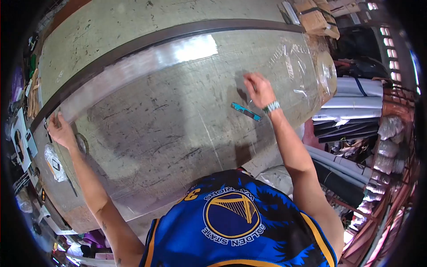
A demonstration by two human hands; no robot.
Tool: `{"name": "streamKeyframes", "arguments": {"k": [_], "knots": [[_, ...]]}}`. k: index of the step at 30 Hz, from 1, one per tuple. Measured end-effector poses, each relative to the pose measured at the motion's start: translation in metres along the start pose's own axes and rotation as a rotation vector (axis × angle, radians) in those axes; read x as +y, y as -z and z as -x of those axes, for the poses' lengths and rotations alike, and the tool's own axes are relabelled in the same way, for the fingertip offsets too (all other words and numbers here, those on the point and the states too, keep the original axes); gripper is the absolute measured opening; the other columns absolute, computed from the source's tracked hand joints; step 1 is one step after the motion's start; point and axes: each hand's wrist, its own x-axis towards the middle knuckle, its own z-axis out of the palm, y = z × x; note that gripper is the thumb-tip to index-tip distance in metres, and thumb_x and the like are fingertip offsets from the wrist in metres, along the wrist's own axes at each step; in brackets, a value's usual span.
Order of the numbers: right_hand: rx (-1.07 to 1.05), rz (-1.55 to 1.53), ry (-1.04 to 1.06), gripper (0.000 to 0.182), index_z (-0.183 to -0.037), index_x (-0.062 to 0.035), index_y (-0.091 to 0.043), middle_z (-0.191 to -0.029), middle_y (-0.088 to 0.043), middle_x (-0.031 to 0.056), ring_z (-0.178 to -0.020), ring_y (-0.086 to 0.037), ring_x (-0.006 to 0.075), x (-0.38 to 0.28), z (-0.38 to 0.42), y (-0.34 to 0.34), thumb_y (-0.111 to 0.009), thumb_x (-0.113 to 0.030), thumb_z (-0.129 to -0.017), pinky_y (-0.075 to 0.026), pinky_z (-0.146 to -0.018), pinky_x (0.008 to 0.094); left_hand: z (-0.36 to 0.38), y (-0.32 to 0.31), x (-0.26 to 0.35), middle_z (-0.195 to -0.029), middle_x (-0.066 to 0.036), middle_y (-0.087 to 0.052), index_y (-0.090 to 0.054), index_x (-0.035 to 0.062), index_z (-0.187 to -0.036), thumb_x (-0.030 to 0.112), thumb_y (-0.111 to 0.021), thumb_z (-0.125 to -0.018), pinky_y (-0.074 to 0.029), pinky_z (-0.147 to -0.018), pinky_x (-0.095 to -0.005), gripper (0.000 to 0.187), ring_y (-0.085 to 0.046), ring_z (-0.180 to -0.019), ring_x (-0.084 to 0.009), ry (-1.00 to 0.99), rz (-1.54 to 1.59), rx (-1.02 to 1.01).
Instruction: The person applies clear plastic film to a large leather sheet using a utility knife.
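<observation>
A long, shiny translucent plastic strip [133, 71] lies along the near side of a dark straight bar [178, 31] on the worktable. At the strip's left end is my left hand [63, 132], its thumb and fingers bent and closed on the end; the fingertips are partly hidden. My right hand [260, 91] is over the right half of the table, fingers loosely curled and apart, with nothing visible in them. Just below it lies a teal and black utility knife [246, 111]. A tape roll [82, 144] sits beside my left wrist.
Clear plastic film [298, 66] covers the table's right end. A brown wrapped package [316, 18] lies at the back right. At the left edge is a small plastic-wrapped item [55, 163]. Wrapped rolls [349, 102] are stacked to the right of the scuffed worktable [151, 178].
</observation>
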Motion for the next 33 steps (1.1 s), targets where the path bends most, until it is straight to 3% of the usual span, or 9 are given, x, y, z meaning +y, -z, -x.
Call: {"name": "streamKeyframes", "arguments": {"k": [2, 6, 7, 11, 21, 23, 26, 30, 33], "knots": [[-0.012, 0.043, -0.011, 0.025, -0.113, -0.0044, -0.069, -0.102, -0.066, 0.0175, -0.096, -0.064, 0.0388, 0.018, 0.054, 0.001, -0.069, -0.013, -0.09, -0.053, -0.083, 0.0458, 0.019, -0.007, 0.022, -0.103, -0.011, -0.073, -0.072, 0.0017, -0.114, 0.025, -0.075, -0.093, -0.054, -0.084, -0.0374, 0.031, -0.068, -0.094, -0.0237, -0.32, -0.23, 0.063], [-0.019, 0.113, -0.023, 0.031, -0.114, -0.0071, -0.068, -0.111, -0.065, 0.013, -0.107, -0.06, 0.0366, 0.039, 0.122, -0.009, -0.075, -0.011, -0.084, -0.049, -0.09, 0.0468, 0.146, -0.008, 0.256, -0.112, -0.014, -0.071, -0.073, 0.0091, -0.109, 0.028, -0.081, -0.084, -0.053, -0.091, -0.0419, 0.033, -0.065, -0.108, -0.0289, -0.002, 0.181, -0.632], [-0.019, 0.116, -0.029, 0.032, -0.113, -0.0078, -0.068, -0.113, -0.064, 0.0119, -0.109, -0.058, 0.0359, 0.041, 0.13, -0.012, -0.076, -0.01, -0.083, -0.048, -0.092, 0.047, 0.18, -0.007, 0.3, -0.115, -0.016, -0.07, -0.073, 0.0081, -0.11, 0.036, -0.083, -0.08, -0.05, -0.097, -0.0436, 0.042, -0.063, -0.109, -0.0328, -0.265, 0.24, -0.742], [-0.014, 0.08, -0.076, 0.027, -0.105, -0.01, -0.066, -0.109, -0.06, 0.0111, -0.109, -0.056, 0.0337, 0.053, 0.132, -0.024, -0.076, -0.009, -0.08, -0.046, -0.09, 0.0469, 0.319, -0.02, 0.396, -0.122, -0.015, -0.063, -0.067, 0.0097, -0.12, 0.04, -0.084, -0.077, -0.044, -0.096, -0.0465, 0.055, -0.054, -0.119, -0.0326, -0.457, 0.271, -0.902], [-0.427, -0.229, -0.104, 0.019, -0.092, -0.0082, -0.064, -0.088, -0.071, 0.0128, -0.089, -0.069, 0.0341, 0.137, 0.125, 0.027, -0.077, -0.009, -0.077, -0.051, -0.082, 0.0475, 0.354, -0.019, 0.401, -0.079, -0.011, -0.068, -0.072, 0.0072, -0.085, 0.024, -0.076, -0.086, -0.049, -0.078, -0.0416, 0.017, -0.063, -0.08, -0.0286, -0.354, 0.26, -0.947], [-0.572, -0.268, -0.095, 0.016, -0.093, -0.0091, -0.066, -0.093, -0.072, 0.0142, -0.094, -0.069, 0.0362, 0.165, 0.121, 0.043, -0.074, -0.015, -0.081, -0.052, -0.085, 0.0491, 0.347, -0.002, 0.395, -0.078, -0.007, -0.07, -0.073, 0.0051, -0.089, 0.025, -0.072, -0.092, -0.049, -0.069, -0.0366, 0.02, -0.063, -0.072, -0.0195, -0.125, 0.339, -1.07], [-0.349, 0.203, 0.059, 0.019, -0.097, -0.009, -0.069, -0.095, -0.072, 0.015, -0.096, -0.068, 0.0374, 0.188, 0.106, 0.059, -0.072, -0.021, -0.083, -0.053, -0.085, 0.0502, 0.342, 0.042, 0.392, -0.072, 0.006, -0.058, -0.068, 0.0034, -0.085, 0.018, -0.067, -0.097, -0.038, -0.058, -0.0244, 0.018, -0.047, -0.065, -0.0048, 0.423, 0.5, -1.167], [-0.064, -0.253, 0.468, 0.054, -0.113, -0.0021, -0.07, -0.111, -0.07, 0.0222, -0.105, -0.066, 0.0404, 0.115, 0.074, 0.051, -0.078, -0.044, -0.079, -0.053, -0.093, 0.048, 0.34, 0.078, 0.403, -0.077, 0.001, -0.067, -0.07, 0.0006, -0.087, 0.019, -0.07, -0.095, -0.045, -0.064, -0.0264, 0.02, -0.056, -0.07, -0.0077, 0.262, 0.436, -1.207], [-0.423, -0.622, 0.67, 0.069, -0.123, -0.0005, -0.067, -0.117, -0.071, 0.0214, -0.11, -0.068, 0.0371, 0.014, 0.074, 0.022, -0.079, -0.054, -0.08, -0.054, -0.094, 0.0454, 0.328, 0.098, 0.45, -0.081, -0.001, -0.07, -0.071, -0.0014, -0.087, 0.014, -0.072, -0.092, -0.047, -0.069, -0.0268, 0.016, -0.06, -0.075, -0.0086, 0.11, 0.455, -1.219]]}}
